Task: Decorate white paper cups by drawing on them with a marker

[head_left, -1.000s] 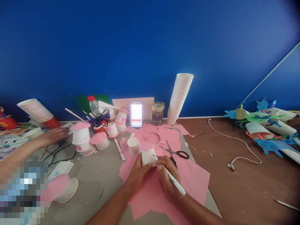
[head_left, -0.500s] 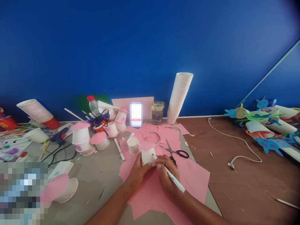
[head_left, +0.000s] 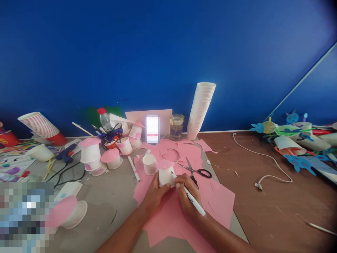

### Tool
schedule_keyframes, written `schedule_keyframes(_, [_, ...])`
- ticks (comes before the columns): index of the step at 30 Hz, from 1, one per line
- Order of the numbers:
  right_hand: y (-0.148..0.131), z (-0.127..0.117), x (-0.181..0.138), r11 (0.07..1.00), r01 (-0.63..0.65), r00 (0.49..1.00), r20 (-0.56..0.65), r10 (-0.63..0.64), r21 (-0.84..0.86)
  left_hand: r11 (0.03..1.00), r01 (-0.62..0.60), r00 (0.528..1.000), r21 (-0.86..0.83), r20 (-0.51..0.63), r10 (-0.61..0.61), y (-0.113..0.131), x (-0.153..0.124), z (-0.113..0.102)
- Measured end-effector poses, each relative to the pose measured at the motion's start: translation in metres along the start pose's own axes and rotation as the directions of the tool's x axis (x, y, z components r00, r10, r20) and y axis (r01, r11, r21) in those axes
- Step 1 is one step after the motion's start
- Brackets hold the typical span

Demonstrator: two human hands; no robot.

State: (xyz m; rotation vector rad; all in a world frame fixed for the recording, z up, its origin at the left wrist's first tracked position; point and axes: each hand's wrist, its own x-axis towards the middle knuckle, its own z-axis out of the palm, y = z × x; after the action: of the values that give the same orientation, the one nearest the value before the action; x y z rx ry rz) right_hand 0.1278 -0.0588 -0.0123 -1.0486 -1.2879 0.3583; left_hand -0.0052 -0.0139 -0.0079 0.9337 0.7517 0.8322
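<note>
My left hand is closed round a small white paper cup with a pink paper disc at its far end. In my right hand is a white marker with dark lettering, its tip at the right side of the cup. Both hands are above cut sheets of pink paper. Just beyond the left hand stands another white paper cup. Black-handled scissors lie open on the pink paper, right of the cup.
Cups topped with pink discs stand at left, near a blue glue gun and its cable. A tall cup stack leans near the blue wall beside a glass jar. On the right are a white cable and blue paper animal crafts.
The marker has shifted very slightly, its tip still at the cup. Both hands keep nearly the same place, and the whole view has moved a little.
</note>
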Motion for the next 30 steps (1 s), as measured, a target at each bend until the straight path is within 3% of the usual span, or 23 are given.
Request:
schedule_keyframes(8, [-0.0033,-0.0027,-0.0023,0.998,-0.039,0.999,-0.019,0.04,0.041,0.994,0.035,0.998,-0.1,0.056,-0.03,0.0051,-0.0019,0.0038])
schedule_keyframes(15, [-0.0074,-0.0025,0.0036,0.999,0.04,0.999,0.026,-0.041,0.015,0.999,0.009,0.999,-0.054,0.044,-0.006,0.0044,-0.0019,0.0028])
schedule_keyframes(22, [-0.0005,-0.0018,0.0002,0.999,-0.048,0.997,-0.062,0.048,-0.007,0.998,0.005,0.999,-0.057,0.047,-0.002,0.0052,-0.0021,0.0047])
schedule_keyframes(26, [-0.007,-0.0031,0.0003,1.0,0.009,1.0,-0.002,-0.009,0.023,0.995,0.024,0.999,-0.095,0.05,-0.02,0.0045,-0.002,0.0052])
schedule_keyframes(30, [-0.006,-0.0029,-0.0028,0.999,-0.04,0.999,-0.019,0.04,-0.002,0.994,0.029,0.998,-0.105,0.054,-0.023,0.0054,-0.0025,0.006])
